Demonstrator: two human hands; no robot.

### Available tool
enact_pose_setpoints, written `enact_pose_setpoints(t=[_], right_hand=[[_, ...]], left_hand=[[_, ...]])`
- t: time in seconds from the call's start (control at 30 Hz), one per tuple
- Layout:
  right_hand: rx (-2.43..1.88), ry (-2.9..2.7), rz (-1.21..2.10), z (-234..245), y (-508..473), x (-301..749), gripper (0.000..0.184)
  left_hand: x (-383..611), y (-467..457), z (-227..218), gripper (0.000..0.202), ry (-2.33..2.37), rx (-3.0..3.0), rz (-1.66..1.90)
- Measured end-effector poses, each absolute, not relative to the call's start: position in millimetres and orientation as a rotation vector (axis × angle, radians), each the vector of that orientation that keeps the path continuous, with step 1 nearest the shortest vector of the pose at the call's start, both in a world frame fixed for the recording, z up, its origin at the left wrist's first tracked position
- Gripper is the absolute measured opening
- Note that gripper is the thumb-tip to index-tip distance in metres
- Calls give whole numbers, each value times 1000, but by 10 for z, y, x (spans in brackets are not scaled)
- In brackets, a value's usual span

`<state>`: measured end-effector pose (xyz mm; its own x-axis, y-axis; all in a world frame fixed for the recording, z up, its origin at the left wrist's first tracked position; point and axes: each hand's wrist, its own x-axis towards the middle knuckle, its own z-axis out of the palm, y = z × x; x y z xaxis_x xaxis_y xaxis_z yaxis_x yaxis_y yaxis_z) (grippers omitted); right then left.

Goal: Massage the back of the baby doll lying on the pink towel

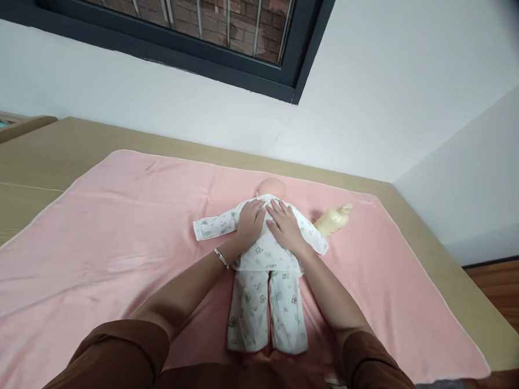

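A baby doll [271, 188] lies on its back on a pink blanket [114, 237], dressed in a white printed top and trousers [265, 310]. My left hand [251, 220] rests on the doll's chest, fingers bent toward the collar of the top. Beside it, my right hand [285, 226] lies flat on the chest with fingers stretched out. A bracelet [221, 258] circles my left wrist. Both forearms reach in from brown sleeves.
A cream baby bottle [333, 219] lies on its side on the blanket just right of the doll. The blanket covers a tan bed [32, 166] against a white wall, under a dark-framed window [216, 40]. Wooden floor [508, 292] shows at the right.
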<state>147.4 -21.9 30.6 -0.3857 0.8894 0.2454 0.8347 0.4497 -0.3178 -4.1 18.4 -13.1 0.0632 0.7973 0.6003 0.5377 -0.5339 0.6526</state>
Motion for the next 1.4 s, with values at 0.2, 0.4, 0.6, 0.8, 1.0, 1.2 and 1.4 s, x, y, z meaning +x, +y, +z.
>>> enact_pose_setpoints(t=[0.2, 0.4, 0.6, 0.8, 1.0, 1.2, 1.4], right_hand=[[-1608, -1951, -25, 201, -154, 1599, 43], [-1508, -1932, -21, 160, -140, 1592, 37], [-1600, -2042, 18, 223, -33, 1622, 44], [-1668, -2001, -26, 219, -86, 1554, 38], [-1435, -1736, -23, 48, -130, 1561, 26], [-1586, -1862, 44, 148, -140, 1561, 37], [-1765, -2007, 99, 225, -75, 1600, 49]], left_hand=[[-23, 145, -92, 34, 1467, 2155, 1378], [-35, 178, -75, 39, 1548, 2280, 1208], [-74, 280, -118, 47, 1516, 2327, 1102], [-99, 260, -88, 39, 1497, 2322, 1134], [-86, 115, -30, 17, 1559, 2339, 1241], [-74, 100, 1, 21, 1617, 2323, 1250], [-47, 176, -8, 40, 1555, 2294, 1120]])
